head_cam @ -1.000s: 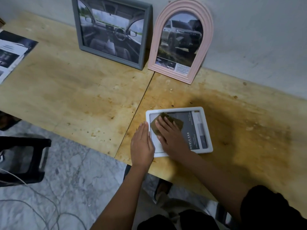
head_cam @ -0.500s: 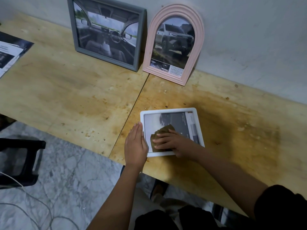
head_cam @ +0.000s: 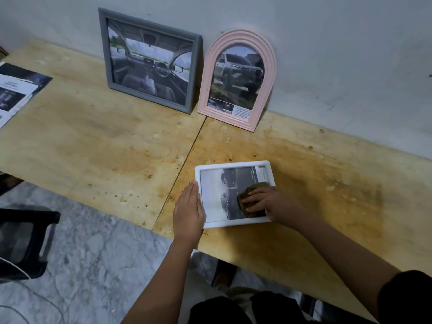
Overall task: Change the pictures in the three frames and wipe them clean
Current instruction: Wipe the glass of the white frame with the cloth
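A white frame (head_cam: 233, 164) lies flat near the front edge of the wooden table (head_cam: 105, 146), with a car picture under its glass. My right hand (head_cam: 268, 202) presses a brown cloth (head_cam: 245, 195) onto the glass at the frame's lower right, fingers laid over the cloth. My left hand (head_cam: 188, 210) rests flat against the frame's left edge, fingers straight. A grey frame (head_cam: 149, 59) with a car-interior picture and a pink arched frame (head_cam: 238, 78) with a pickup-truck picture lean upright on the wall at the back.
Printed sheets (head_cam: 16, 90) lie at the table's far left edge. A black stool (head_cam: 21, 244) stands on the marble floor to the left. A seam (head_cam: 184, 155) runs between the two table boards.
My right hand has slid the cloth across the glass, from the frame's upper left, then lower left, to its lower right. My left hand has stayed against the frame's left edge.
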Demonstrator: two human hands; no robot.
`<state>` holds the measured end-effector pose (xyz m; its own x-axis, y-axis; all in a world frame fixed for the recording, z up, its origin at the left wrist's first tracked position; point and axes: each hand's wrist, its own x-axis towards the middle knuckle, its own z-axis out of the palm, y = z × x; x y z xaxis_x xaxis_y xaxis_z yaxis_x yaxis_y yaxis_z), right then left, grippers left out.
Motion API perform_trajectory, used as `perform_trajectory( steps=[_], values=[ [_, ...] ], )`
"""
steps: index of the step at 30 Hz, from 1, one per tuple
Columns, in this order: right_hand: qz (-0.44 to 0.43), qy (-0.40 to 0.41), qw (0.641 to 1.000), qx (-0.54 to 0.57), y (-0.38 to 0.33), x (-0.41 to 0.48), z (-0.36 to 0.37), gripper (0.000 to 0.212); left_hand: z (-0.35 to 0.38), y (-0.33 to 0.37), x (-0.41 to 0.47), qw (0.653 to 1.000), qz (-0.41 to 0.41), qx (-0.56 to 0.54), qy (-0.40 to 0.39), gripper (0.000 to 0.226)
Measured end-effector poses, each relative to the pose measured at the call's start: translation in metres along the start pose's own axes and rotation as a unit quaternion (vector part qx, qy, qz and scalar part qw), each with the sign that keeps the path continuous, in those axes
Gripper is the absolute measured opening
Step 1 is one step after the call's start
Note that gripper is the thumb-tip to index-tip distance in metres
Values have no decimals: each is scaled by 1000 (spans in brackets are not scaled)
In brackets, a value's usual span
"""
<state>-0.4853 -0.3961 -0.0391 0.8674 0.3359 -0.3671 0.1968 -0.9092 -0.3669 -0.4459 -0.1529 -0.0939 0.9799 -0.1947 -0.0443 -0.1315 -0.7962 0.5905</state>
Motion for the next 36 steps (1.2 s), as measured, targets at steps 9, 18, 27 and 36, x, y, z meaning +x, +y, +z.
perform_trajectory(
  steps=[9,18,27,36],
  values=[
    [181,180,966,37,1,2,-44,45,-3,-1,3,1000,-2,-16,-7,44],
    [101,158,982,-26,-78,103,-42,59,3,2,-2,999,25,45,-14,61],
    [162,155,956,-187,-45,98,-31,34,15,10,1,997,-12,77,-3,52],
    [317,103,938,90,19,26,-31,49,12,10,1,996,1,84,-4,50]
  ],
)
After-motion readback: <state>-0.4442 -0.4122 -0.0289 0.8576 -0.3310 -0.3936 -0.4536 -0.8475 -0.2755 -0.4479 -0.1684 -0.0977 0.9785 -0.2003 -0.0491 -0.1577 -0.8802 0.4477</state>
